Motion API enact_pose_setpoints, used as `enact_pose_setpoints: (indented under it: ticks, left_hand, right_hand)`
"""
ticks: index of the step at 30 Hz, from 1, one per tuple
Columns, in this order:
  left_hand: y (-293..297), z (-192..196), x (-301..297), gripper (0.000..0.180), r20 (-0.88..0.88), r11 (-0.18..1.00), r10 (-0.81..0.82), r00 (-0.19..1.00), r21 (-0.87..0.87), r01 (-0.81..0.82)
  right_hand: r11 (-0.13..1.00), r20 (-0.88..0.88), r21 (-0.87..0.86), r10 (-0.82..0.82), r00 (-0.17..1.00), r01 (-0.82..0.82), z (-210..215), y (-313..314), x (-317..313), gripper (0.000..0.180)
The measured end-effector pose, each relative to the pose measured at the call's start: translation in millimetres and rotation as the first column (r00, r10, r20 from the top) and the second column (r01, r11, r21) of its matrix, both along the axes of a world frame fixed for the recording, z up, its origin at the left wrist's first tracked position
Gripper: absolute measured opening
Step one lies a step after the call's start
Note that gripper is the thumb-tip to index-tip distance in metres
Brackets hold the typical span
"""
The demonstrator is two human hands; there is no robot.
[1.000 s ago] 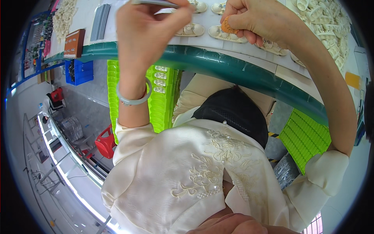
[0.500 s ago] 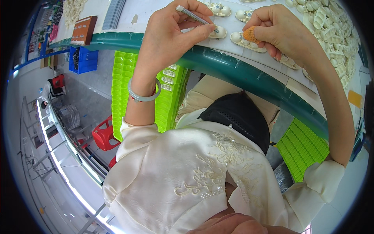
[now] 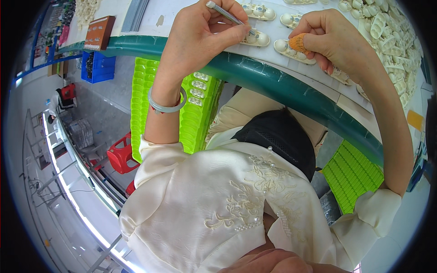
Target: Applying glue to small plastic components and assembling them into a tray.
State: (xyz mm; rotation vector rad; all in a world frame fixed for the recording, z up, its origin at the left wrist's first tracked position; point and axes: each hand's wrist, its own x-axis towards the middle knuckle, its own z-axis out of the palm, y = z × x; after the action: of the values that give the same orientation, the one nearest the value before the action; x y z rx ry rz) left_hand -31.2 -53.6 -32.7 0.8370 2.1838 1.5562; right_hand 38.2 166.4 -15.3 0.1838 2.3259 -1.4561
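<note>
My left hand (image 3: 205,38) grips a slim grey ribbed rod (image 3: 224,12) between thumb and fingers, pen-fashion. The rod's lower end meets a small white moulded piece (image 3: 260,38) with round domes, lying on the white worktop near its edge. To the right, my right hand (image 3: 330,38) is closed in a pinch, an orange knobbly finger cot (image 3: 298,42) at its fingertips. Those fingertips are over another white moulded piece (image 3: 282,46); whether they hold anything is hidden. More such pieces lie behind, among them one further back (image 3: 259,11).
A padded green edge (image 3: 273,77) runs along the worktop (image 3: 182,9). Heaped white parts (image 3: 387,45) lie at the right; a brown box (image 3: 99,32) and grey strips (image 3: 135,16) are at the left. Green trays (image 3: 141,104) stand below, near a red stool (image 3: 122,154) and blue bin (image 3: 98,68).
Both hands keep nearly the same poses. The worktop and its pieces sit slightly further right and lower in the picture, and my right hand has shifted slightly right with them.
</note>
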Motion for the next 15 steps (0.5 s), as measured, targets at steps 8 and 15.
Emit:
enact_pose_setpoints:
  ticks: [8,15]
  left_hand:
    - [7,8,4,0.012,-0.283,0.981,-0.104,0.954,-0.189,0.051]
    - [11,9,10,0.013,-0.42,0.968,-0.137,0.897,-0.251,0.03]
  right_hand:
    - [0.999,0.011,0.037,-0.007,1.0,0.006,3,-1,1,0.013]
    - [0.998,0.165,-0.063,0.032,0.986,-0.022,49,-16,-15,0.019]
